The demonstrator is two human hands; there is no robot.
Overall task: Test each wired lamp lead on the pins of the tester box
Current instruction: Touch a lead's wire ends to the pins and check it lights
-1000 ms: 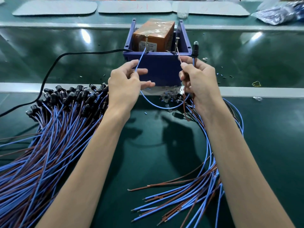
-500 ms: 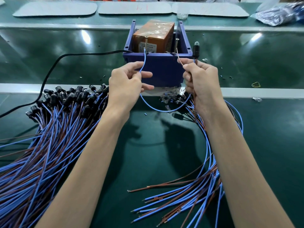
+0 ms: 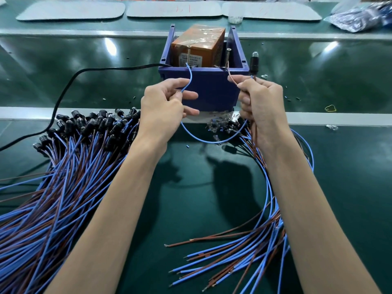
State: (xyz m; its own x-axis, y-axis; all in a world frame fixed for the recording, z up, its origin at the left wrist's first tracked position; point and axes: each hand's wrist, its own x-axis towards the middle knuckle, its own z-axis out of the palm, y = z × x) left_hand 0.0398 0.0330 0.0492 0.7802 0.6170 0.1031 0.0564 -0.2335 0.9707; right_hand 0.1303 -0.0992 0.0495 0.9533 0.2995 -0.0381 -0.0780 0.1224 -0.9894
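Green bench (image 3: 343, 187), tester box (image 3: 212, 90) at centre. Left hand (image 3: 163, 102) pinches the blue wire (image 3: 190, 78), its tip at the left pin (image 3: 188, 52). Right hand (image 3: 263, 102) grips the lamp (image 3: 254, 64) and brown wire (image 3: 232, 79), tip by the right pin (image 3: 228, 54). One lead under test, I judge. Large heap (image 3: 70, 170) left, smaller bundle (image 3: 244, 259) right; tested share unclear to me.

Box label (image 3: 190, 60) — print illegible

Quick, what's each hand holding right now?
Left hand: pinching the blue wire.
Right hand: gripping the brown wire and the lamp.
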